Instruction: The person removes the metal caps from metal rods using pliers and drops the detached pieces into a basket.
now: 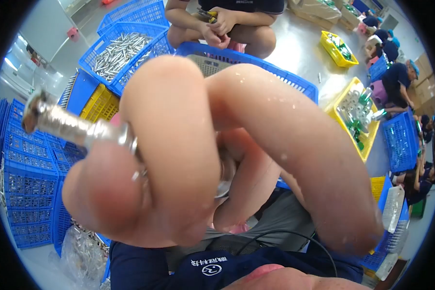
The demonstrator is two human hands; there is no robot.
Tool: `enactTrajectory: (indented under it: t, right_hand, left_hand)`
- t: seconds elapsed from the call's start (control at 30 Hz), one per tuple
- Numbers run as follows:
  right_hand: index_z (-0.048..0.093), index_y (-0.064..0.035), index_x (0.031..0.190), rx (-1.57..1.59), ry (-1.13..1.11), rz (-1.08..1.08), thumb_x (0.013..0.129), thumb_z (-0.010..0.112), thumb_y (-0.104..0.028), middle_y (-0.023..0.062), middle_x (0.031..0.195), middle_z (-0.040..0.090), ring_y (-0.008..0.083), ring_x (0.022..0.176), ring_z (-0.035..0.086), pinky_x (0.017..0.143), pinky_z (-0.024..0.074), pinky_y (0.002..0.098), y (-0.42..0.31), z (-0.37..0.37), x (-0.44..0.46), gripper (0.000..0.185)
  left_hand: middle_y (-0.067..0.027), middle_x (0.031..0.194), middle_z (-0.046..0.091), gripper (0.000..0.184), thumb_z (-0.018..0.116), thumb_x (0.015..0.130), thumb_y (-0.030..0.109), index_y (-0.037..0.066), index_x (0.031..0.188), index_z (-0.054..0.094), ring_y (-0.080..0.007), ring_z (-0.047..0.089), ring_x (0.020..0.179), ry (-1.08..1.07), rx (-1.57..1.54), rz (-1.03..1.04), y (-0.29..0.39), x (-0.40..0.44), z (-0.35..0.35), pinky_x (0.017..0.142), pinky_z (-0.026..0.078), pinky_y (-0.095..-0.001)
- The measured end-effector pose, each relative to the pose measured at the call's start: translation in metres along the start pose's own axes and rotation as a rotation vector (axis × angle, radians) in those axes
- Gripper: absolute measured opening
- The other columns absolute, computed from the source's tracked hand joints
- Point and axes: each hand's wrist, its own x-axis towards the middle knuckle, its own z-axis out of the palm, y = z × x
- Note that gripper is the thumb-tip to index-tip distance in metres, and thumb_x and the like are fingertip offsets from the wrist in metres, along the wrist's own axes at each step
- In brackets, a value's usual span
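Note:
Very close to the lens, my left hand [174, 145] fills the left and middle of the head view. Its thumb and curled index finger close on a shiny ribbed metal rod [77, 128]. A flared end of the rod sticks out to the left; the fingers cover its middle. A long bent stretch of wet-looking skin [299, 140] runs down to the right, and I cannot tell which hand it belongs to. Behind the fingers shows more skin, perhaps a palm or forearm [249, 186]. The fingers of my right hand cannot be made out.
Opposite sits a person whose hands [217, 29] hold yellow-handled pliers [209, 17]. A blue crate [94, 46] of silver metal parts stands left of them. Stacked blue crates [29, 179] line the left. Yellow trays [367, 150] with parts stand right, before several people.

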Motion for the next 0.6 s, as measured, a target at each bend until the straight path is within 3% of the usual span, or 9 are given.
enactTrajectory:
  t: [0.07,0.13,0.27,0.33,0.4,0.47,0.53,0.6]
  right_hand:
    - [0.06,0.0033,0.101,-0.008,0.058,-0.033,0.064,0.063,-0.038,0.0215,0.101,0.06,0.0308,0.095,0.058,0.083,0.0449,0.036,0.006,0.005,0.006,0.055]
    - [0.06,0.003,0.101,0.011,0.009,-0.018,0.064,0.063,-0.038,0.0219,0.101,0.06,0.0306,0.096,0.058,0.083,0.0446,0.0361,0.003,0.001,0.0,0.055]
    - [0.06,0.0027,0.101,0.027,0.0,-0.016,0.064,0.063,-0.037,0.022,0.101,0.06,0.0304,0.095,0.058,0.083,0.0446,0.0359,-0.003,-0.006,-0.009,0.055]
    - [0.06,0.0027,0.102,0.031,-0.007,0.0,0.063,0.063,-0.037,0.0219,0.101,0.06,0.0304,0.095,0.058,0.083,0.0446,0.0359,-0.004,-0.004,-0.009,0.055]
    - [0.06,0.0028,0.102,0.025,0.036,-0.024,0.063,0.063,-0.037,0.0218,0.1,0.06,0.0302,0.095,0.058,0.083,0.0445,0.0357,0.0,-0.001,-0.002,0.055]
    - [0.058,0.0049,0.103,0.028,0.025,-0.015,0.064,0.063,-0.037,0.0225,0.102,0.06,0.0308,0.097,0.057,0.084,0.0443,0.0354,-0.001,-0.004,-0.007,0.057]
    - [0.058,0.0055,0.103,0.013,0.037,-0.023,0.064,0.062,-0.037,0.0227,0.103,0.059,0.0312,0.097,0.057,0.084,0.0443,0.0356,0.003,-0.001,-0.002,0.058]
    - [0.058,0.0048,0.103,-0.018,0.02,-0.021,0.064,0.062,-0.037,0.0227,0.103,0.059,0.031,0.097,0.057,0.084,0.0442,0.0356,-0.015,-0.014,-0.024,0.057]
  left_hand:
    - [0.0009,0.088,0.055,0.024,0.044,0.09,0.017,0.004,0.073,0.056,-0.013,0.042,0.039,-0.065,-0.11,-0.068,0.003,0.005,-0.001,0.034,0.038,-0.025]
    - [0.0013,0.089,0.056,0.032,0.043,0.091,0.023,0.005,0.068,0.056,-0.0146,0.043,0.039,-0.095,-0.09,0.048,-0.008,-0.002,-0.004,0.035,0.039,-0.0255]
    - [-0.0092,0.09,0.055,0.032,0.042,0.091,0.031,0.004,0.078,0.052,-0.0196,0.046,0.041,-0.197,-0.199,-0.046,-0.021,0.003,-0.004,0.038,0.042,-0.0281]
    - [-0.0131,0.09,0.053,0.032,0.039,0.092,0.033,0.004,0.08,0.047,-0.0218,0.048,0.043,0.079,-0.32,-0.032,-0.031,0.001,0.021,0.037,0.042,-0.0298]
    - [-0.0107,0.095,0.054,0.033,0.04,0.091,0.032,0.007,0.071,0.046,-0.0192,0.047,0.039,-0.018,-0.234,0.041,-0.025,-0.003,-0.013,0.036,0.041,-0.0278]
    - [-0.0063,0.11,0.054,0.034,0.043,0.089,0.03,0.01,0.061,0.044,-0.0165,0.042,0.034,-0.253,-0.188,-0.054,-0.006,0.009,-0.031,0.034,0.04,-0.0255]
    - [0.0001,0.121,0.05,0.035,0.045,0.086,0.027,0.011,0.055,0.044,-0.013,0.038,0.031,0.094,-0.284,0.125,-0.004,0.01,-0.016,0.031,0.038,-0.0253]
    - [0.0013,0.125,0.048,0.035,0.045,0.086,0.027,0.01,0.056,0.045,-0.0126,0.038,0.031,0.004,-0.295,0.134,0.0,0.018,-0.027,0.031,0.038,-0.0256]
